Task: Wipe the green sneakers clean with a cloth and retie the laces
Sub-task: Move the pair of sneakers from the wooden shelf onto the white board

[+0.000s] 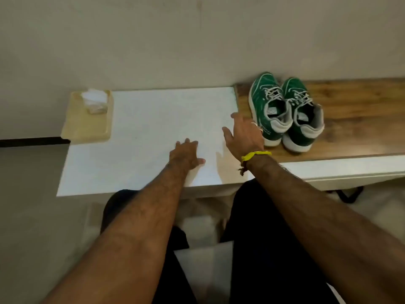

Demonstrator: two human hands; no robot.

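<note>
White tabletop (140, 132): filled the middle of the view, with both hands over its near right part.
Wooden surface (355, 119): adjoined the tabletop at 3 o'clock and carried the shoes.
Green sneakers (287, 110): stood side by side at 2 o'clock, toes toward the wall, grey laces threaded, heels toward the person.
Tray (87, 126): sat at 10 o'clock on the tabletop's far left corner.
Cloth (95, 99): lay folded, white, at the tray's far end.
Right hand (243, 134): fingers spread wide, holding nothing, just beside the nearer sneaker's heel; rings on the fingers, a yellow band (255, 155) at the wrist.
Left hand (186, 155): rested palm down on the tabletop, fingers relaxed, holding nothing.
</note>
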